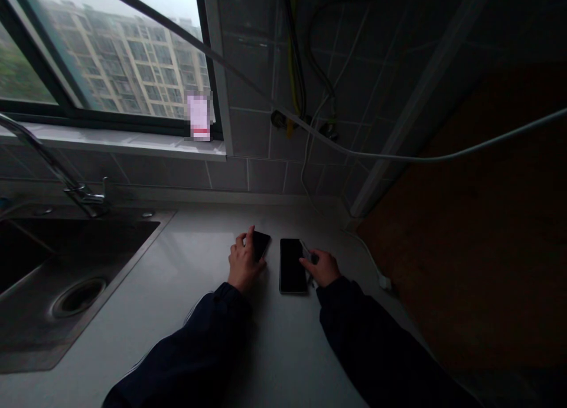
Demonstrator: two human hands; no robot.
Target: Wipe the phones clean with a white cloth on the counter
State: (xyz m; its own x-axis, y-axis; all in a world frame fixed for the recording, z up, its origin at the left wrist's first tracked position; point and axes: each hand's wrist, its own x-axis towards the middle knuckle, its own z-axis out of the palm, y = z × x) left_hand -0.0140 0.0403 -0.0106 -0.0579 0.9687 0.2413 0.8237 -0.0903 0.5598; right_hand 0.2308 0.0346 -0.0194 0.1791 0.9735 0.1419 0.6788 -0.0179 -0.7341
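Note:
Two dark phones lie side by side on a pale countertop (266,349). My left hand (243,263) rests on the left phone (260,244), fingers curled over its near end. The right phone (292,265) lies flat with its screen dark. My right hand (322,267) sits at its right edge, fingers pinched around a small pale object I cannot make out. Both arms wear dark sleeves.
A steel sink (66,278) with a round drain and a tap (66,178) fills the left. A window (110,59) and tiled wall stand behind. A white cable (367,254) runs along the counter's right to a small plug. A brown wooden surface (478,231) lies right.

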